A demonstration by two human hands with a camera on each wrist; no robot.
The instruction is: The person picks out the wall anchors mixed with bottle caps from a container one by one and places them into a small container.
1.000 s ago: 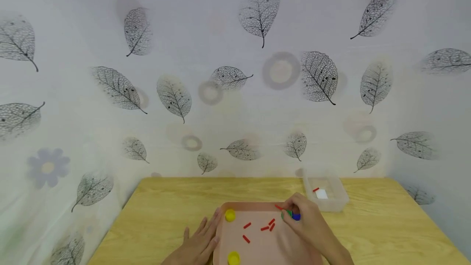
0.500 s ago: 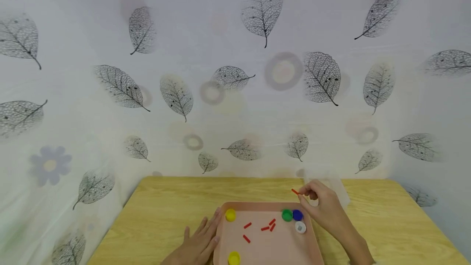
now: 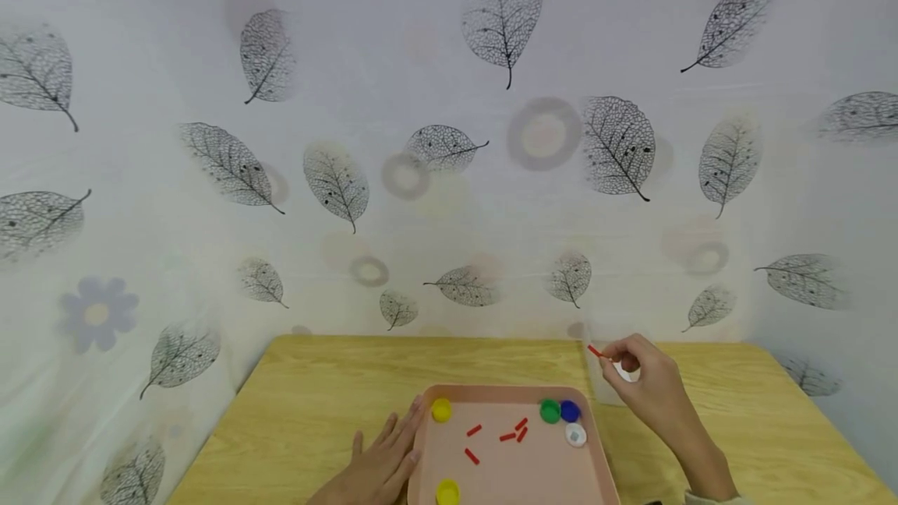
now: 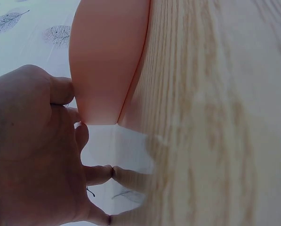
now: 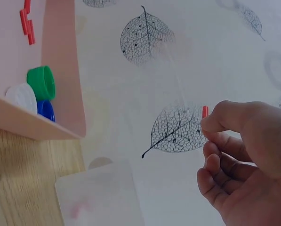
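Observation:
My right hand (image 3: 648, 384) pinches a short red stick (image 3: 595, 351) between thumb and fingertips. It is held above the translucent plastic box (image 3: 605, 390) at the back right, hiding much of it. In the right wrist view the stick's red end (image 5: 205, 111) pokes out past the fingertips. My left hand (image 3: 382, 462) rests with straight fingers against the left side of the pink tray (image 3: 501, 393); the left wrist view shows fingertips at the tray's outer wall (image 4: 107, 61). Several red sticks (image 3: 507, 437) lie scattered on the tray floor.
In the tray's back right corner sit a green cap (image 3: 550, 411), a blue cap (image 3: 570, 411) and a white cap (image 3: 575, 435). Yellow caps stand at the back left (image 3: 441, 410) and front left (image 3: 447, 492). A leaf-patterned curtain (image 3: 449, 217) borders the wooden table (image 3: 337, 380).
My right hand has carried the red stick from the tray's back right corner rightward and up, over the translucent box. The caps there came into view. My left hand stays put.

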